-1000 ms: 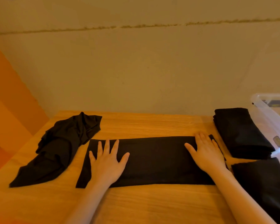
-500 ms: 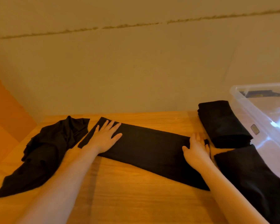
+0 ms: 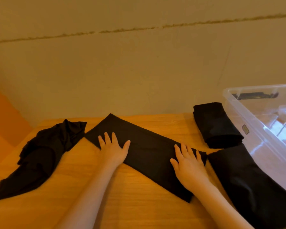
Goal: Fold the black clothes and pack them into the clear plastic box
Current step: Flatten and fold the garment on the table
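Wood-grain table [image 3: 139, 210] | long flat black strip [image 3: 147, 152] | left hand [image 3: 113, 150], right hand [image 3: 189, 164]: fingers splayed flat, grasping nothing

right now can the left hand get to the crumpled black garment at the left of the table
Probably yes. The left hand lies flat and open on the long folded strip, and the crumpled garment sits just to its left on the table, with only bare wood between them and nothing held.
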Action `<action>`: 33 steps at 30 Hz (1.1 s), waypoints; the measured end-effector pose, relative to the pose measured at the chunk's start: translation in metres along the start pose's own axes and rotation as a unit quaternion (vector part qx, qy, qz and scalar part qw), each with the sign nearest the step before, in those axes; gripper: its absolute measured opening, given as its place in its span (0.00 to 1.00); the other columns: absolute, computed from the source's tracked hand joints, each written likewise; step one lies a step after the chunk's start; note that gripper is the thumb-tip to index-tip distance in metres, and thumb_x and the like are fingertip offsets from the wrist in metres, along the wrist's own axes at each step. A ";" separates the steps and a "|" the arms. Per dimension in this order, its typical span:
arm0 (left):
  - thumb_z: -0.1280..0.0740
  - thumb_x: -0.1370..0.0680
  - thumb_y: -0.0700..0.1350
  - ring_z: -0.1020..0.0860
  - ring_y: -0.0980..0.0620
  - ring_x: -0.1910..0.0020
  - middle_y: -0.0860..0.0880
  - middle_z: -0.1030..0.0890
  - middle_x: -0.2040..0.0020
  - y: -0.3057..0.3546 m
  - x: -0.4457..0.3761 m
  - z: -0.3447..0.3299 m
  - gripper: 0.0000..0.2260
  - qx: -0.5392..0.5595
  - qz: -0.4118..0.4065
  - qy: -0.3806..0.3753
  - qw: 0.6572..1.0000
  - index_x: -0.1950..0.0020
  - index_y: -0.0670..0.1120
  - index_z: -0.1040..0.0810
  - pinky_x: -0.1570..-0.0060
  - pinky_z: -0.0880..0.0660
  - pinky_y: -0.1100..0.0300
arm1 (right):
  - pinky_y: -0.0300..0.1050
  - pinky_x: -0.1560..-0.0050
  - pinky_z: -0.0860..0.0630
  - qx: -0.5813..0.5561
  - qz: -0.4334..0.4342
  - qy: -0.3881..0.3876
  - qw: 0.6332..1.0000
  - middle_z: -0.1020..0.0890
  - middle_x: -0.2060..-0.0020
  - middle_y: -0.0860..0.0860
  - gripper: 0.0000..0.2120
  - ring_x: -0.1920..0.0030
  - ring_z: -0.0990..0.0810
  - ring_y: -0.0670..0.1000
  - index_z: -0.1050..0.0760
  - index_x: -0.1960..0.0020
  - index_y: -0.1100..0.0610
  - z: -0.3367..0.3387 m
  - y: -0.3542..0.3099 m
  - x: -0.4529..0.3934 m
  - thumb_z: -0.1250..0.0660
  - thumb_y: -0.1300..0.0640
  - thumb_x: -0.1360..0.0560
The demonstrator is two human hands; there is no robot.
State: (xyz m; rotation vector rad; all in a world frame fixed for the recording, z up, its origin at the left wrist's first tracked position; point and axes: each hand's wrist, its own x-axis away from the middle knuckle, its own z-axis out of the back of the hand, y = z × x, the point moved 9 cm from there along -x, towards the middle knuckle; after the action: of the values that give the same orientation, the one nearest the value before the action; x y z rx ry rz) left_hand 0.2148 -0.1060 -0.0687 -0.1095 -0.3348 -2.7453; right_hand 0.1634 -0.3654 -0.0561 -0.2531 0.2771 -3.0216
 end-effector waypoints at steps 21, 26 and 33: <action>0.65 0.20 0.59 0.33 0.58 0.32 0.56 0.27 0.32 0.086 0.210 -0.040 0.32 -0.073 -0.336 -0.069 0.936 0.34 0.52 0.26 0.35 0.41 0.58 | 0.45 0.33 0.38 0.061 0.144 0.017 0.988 0.33 0.32 0.51 0.43 0.32 0.34 0.48 0.30 0.33 0.55 -0.009 -0.005 0.070 0.76 0.39 0.25; 0.62 0.18 0.54 0.31 0.60 0.32 0.59 0.28 0.32 0.073 0.228 -0.035 0.27 -0.072 -0.371 -0.035 0.925 0.34 0.56 0.26 0.35 0.39 0.61 | 0.36 0.27 0.58 -0.058 0.241 -0.035 0.968 0.53 0.29 0.39 0.33 0.29 0.58 0.38 0.49 0.25 0.50 -0.008 0.002 0.089 0.51 0.37 0.26; 0.62 0.26 0.66 0.52 0.64 0.29 0.62 0.46 0.29 0.053 0.232 -0.015 0.34 0.034 -0.381 0.051 0.923 0.27 0.54 0.37 0.31 0.62 0.66 | 0.42 0.37 0.31 -0.088 0.258 -0.027 0.962 0.22 0.40 0.52 0.40 0.39 0.23 0.52 0.21 0.42 0.56 -0.012 0.004 0.107 0.64 0.34 0.24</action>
State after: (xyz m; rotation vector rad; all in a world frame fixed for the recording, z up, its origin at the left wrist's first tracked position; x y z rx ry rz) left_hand 0.0184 -0.2400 -0.0438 0.2348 -0.5337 -3.4804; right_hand 0.0566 -0.3793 -0.0522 -0.2314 0.5188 -2.4731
